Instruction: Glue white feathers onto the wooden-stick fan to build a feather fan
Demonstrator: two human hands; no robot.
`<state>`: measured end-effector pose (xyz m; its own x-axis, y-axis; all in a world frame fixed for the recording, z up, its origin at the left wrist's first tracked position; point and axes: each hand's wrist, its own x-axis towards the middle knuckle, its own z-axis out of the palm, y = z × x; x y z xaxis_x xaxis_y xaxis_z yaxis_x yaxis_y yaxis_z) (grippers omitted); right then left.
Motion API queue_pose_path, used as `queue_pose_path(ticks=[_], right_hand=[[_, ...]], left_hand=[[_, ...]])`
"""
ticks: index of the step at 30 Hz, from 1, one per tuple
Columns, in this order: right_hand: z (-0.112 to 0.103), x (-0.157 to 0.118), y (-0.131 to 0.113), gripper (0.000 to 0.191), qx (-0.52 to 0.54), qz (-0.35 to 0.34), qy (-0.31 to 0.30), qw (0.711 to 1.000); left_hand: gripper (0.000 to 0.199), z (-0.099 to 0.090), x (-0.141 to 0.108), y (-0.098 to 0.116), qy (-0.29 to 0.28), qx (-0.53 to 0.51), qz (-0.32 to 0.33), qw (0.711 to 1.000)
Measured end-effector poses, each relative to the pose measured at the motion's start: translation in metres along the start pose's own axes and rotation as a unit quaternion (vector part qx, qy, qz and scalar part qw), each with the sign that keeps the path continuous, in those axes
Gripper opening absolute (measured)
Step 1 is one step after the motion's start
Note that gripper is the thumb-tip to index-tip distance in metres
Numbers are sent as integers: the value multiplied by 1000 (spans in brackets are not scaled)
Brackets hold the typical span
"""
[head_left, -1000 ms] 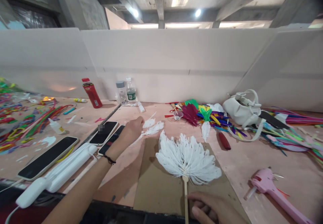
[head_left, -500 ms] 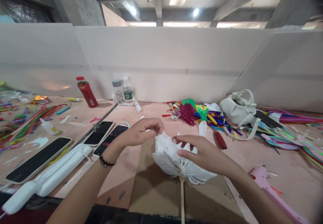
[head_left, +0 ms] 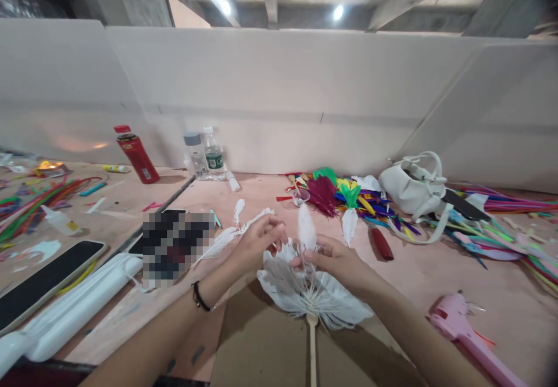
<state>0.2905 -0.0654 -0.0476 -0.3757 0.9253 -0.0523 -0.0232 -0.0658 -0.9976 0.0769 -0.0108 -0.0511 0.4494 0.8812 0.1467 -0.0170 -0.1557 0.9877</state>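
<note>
Pinkish tabletop (head_left: 414, 282), brown cardboard (head_left: 253, 340) at bottom centre, white-feather fan (head_left: 342, 303) atop it. Above fan, right hand (head_left: 337, 262) pinches single white feather (head_left: 307, 227) between fingers; left hand (head_left: 261, 239) half-curled alongside, grip unclear. Apparent step: readying feather; next move likely calls for careful quill alignment.

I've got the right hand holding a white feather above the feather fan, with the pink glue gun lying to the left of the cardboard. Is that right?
Not quite: the pink glue gun lies to the right of the cardboard, as the head view shows. The right hand does hold a white feather above the feather fan.
</note>
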Motion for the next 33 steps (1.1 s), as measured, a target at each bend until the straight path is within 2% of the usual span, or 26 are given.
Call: queue_pose_path(ticks=[3,7,10,12,15,16,20,22,25,29,33], right_hand=[[6,4,11,42,24,-36,85,995],[16,7,22,44,67,-61,99,991],[21,7,26,48,85,-48,137,986],[20,7,29,49,91,-37,156,983],[15,9,33,44,108,-43,152,982],[12,10,33,41,107,-52,156,981],[4,13,32,39,52,-78,184,979],[1,13,29,40,17,-90,175,980],[-3,12,26,37,-49,-106,159,980],[-9,12,23,35,-125,-98,183,970],[-16,13,18,36,-98,-94,203,970]], left_hand=[[46,11,-4,-13,-54,20,-56,997],[39,18,-8,-18,-49,24,-93,994],[44,21,-11,-18,-59,-8,-110,992],[40,23,-13,-18,-78,-21,-113,990],[16,28,-16,-16,-91,21,-87,992],[14,29,-17,-14,-84,46,-73,993],[15,31,-20,-2,-21,142,-22,989],[15,31,-21,2,0,170,-11,985],[16,30,-22,3,-1,179,-19,984],[16,29,-20,0,-23,175,-20,984],[25,27,-21,-1,-17,227,29,973]])
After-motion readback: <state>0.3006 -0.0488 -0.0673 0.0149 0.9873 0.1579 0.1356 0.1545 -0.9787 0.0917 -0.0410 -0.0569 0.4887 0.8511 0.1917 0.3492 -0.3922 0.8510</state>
